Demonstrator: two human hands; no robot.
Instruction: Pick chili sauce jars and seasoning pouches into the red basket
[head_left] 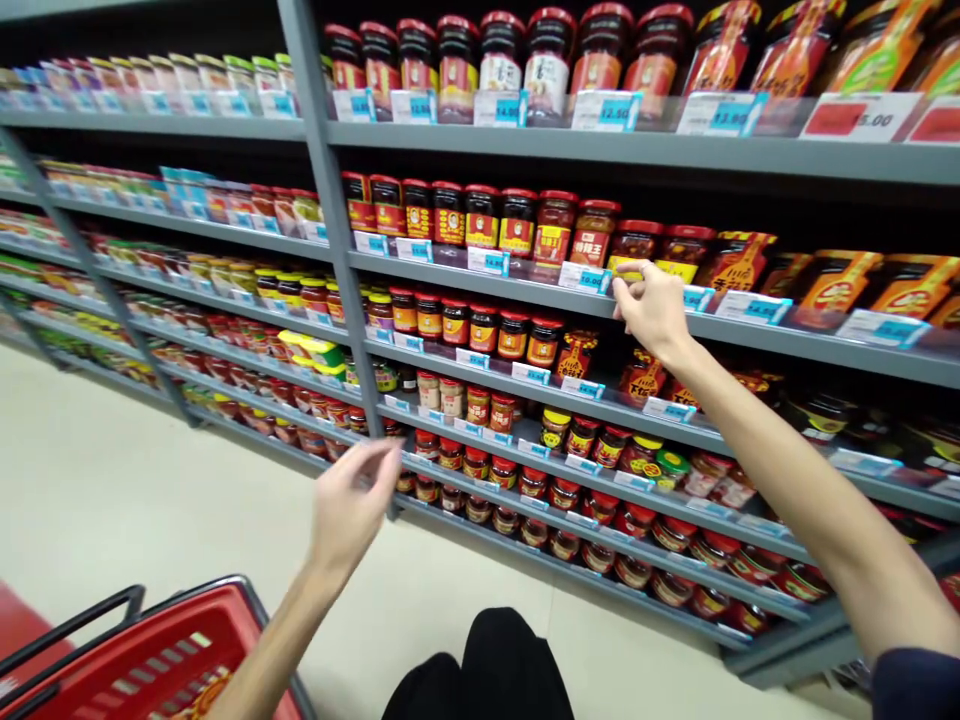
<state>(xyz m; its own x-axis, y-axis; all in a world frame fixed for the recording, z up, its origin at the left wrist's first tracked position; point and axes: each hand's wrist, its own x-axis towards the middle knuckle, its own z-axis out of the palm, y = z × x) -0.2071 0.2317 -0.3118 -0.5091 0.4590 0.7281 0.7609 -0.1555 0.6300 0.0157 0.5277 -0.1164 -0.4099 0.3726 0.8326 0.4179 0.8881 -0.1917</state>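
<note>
My right hand (654,305) is at the second shelf from the top, its fingers loosely bent and a little apart at the shelf's front edge. It holds nothing that I can see. Just behind the fingers stands a red-lidded jar (636,240) with a yellow label, partly covered by them. A red-labelled jar (595,235) is to its left, above a price tag (585,279). Lower down on the left, my left hand (349,510) hangs in front of the shelving, blurred. Thumb and fingers there curl together, with no object visible between them.
A red shopping basket (199,635) with a black handle is at the lower left, something orange and red inside. Grey shelving (525,140) full of sauce jars spans the view. My dark-trousered knees (499,665) show at the bottom, above the pale floor (420,580).
</note>
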